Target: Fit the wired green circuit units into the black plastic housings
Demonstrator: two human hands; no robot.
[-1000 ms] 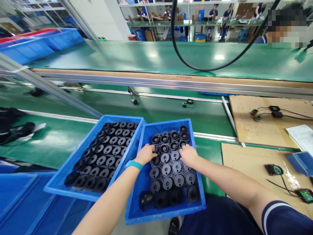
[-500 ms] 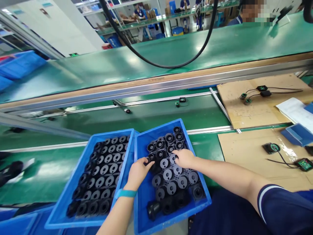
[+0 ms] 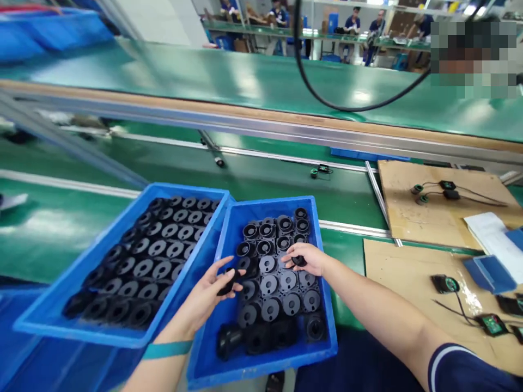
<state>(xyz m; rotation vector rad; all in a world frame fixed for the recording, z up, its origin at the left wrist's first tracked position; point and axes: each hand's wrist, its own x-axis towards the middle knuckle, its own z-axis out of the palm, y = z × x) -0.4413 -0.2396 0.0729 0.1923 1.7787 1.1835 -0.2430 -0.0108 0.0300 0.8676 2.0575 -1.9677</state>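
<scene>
My 2 hands at the blue bin, which stands just beside another, the left-hand bin. My left hand crosses the near bin's left wall; its thumb and fingers grip 1 black cap, with the index finger raised clear. My right hand, over the right side of the same bin, has its fingers curled about 1 darker ring; how firmly, I cannot tell. Below lie rows of round parts, packed close; in the near left corner, 1 larger piece lies tilted.

Hazards, as I judge them: the left grip looks light, so a turn of my wrist could drop the cap; a low sweep of my right fingertips could knock neighbours out of line; and weight on the bin's near end, which juts beyond the green bench, could tip it.
</scene>
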